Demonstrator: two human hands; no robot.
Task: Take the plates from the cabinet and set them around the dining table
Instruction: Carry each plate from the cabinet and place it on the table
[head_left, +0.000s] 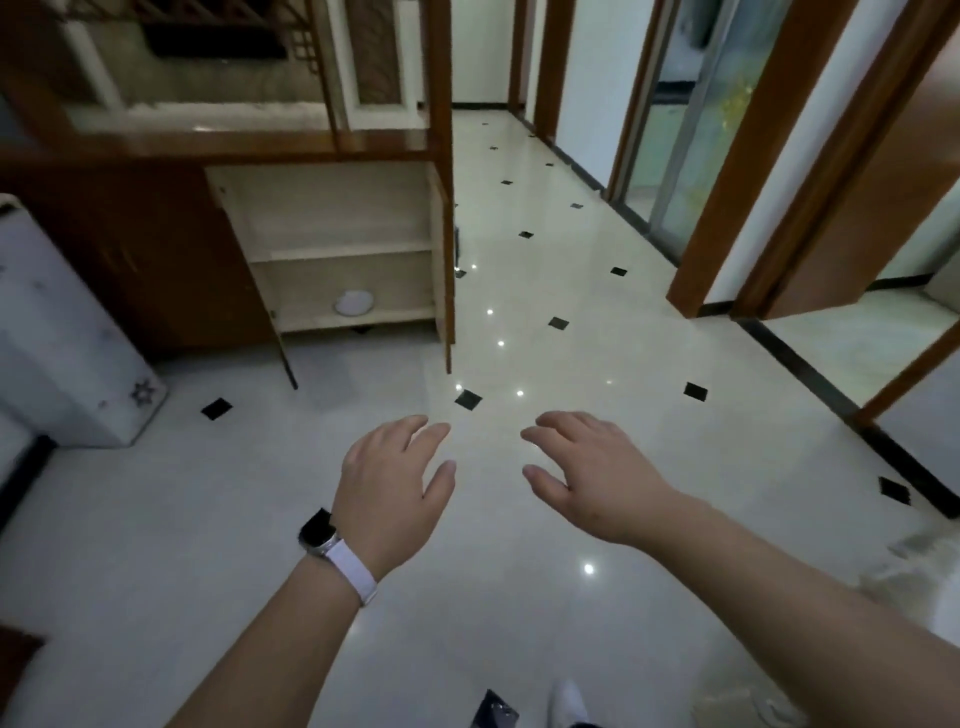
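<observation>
Plates (354, 302) show as one white round shape, a single plate or a low stack, too blurred for me to tell. It lies flat on the bottom shelf (395, 313) of the open cabinet (332, 208), close to the shelf's front edge and about midway between its left and right ends. My left hand (389, 483), the one with the watch (324, 535) at its wrist, and my right hand (587, 478) hang side by side over the tiled floor (519, 623), palms down. Each grip is slack, fingers apart and loosely bent, holding nothing. The relation that matters: the plates sit ahead of both hands and off to the left, well apart from them and low down, so the left hand is the nearer. Being round, they offer no long axis to line up with. I judge the next move is to close in, stoop, and bring the grip in level from the shelf's front edge
</observation>
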